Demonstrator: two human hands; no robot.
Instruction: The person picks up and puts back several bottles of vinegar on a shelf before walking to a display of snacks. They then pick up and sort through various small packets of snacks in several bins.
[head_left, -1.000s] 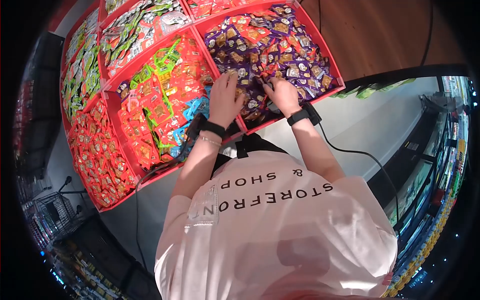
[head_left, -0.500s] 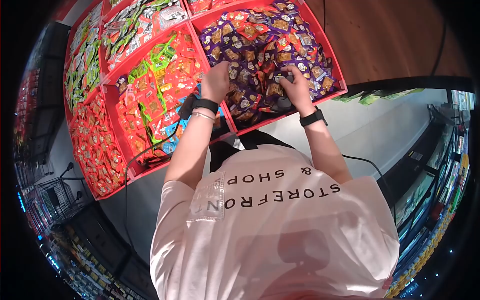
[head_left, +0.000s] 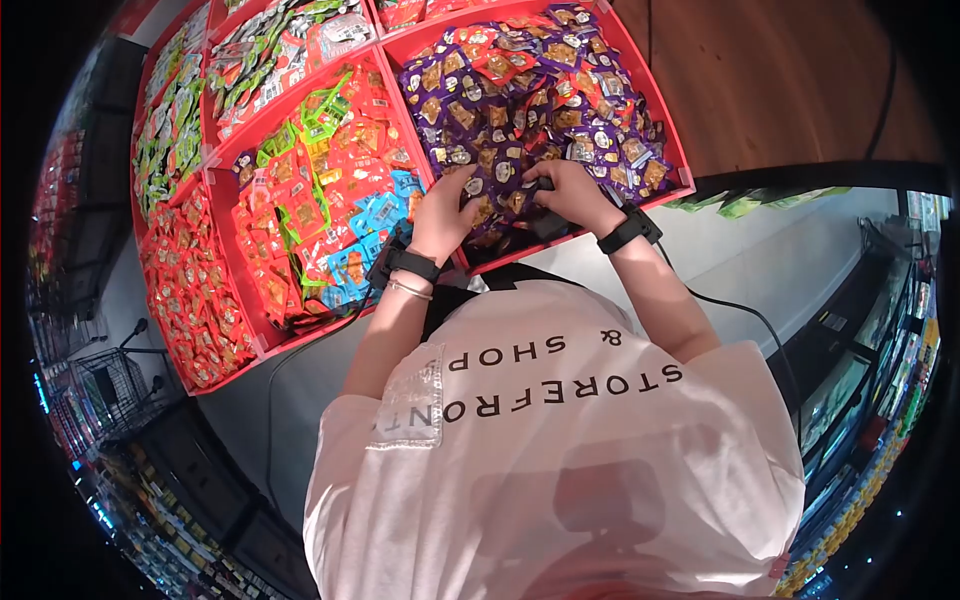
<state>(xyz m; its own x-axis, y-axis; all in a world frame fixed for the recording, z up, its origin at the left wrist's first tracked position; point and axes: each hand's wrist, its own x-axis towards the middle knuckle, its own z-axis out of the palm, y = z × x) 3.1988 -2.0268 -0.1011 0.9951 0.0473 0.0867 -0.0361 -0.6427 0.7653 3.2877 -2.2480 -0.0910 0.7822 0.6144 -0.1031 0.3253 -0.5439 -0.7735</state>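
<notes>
Fingers (head_left: 460, 178) of the left hand (head_left: 440, 218), with blue packets (head_left: 382, 215) at their nine o'clock, bend over purple packets (head_left: 465, 115) near seven o'clock in the red compartment (head_left: 530, 247); I cannot tell if they grasp one. Near six o'clock, the right hand (head_left: 582, 197) has bent fingers among purple packets, its grip unclear.
</notes>
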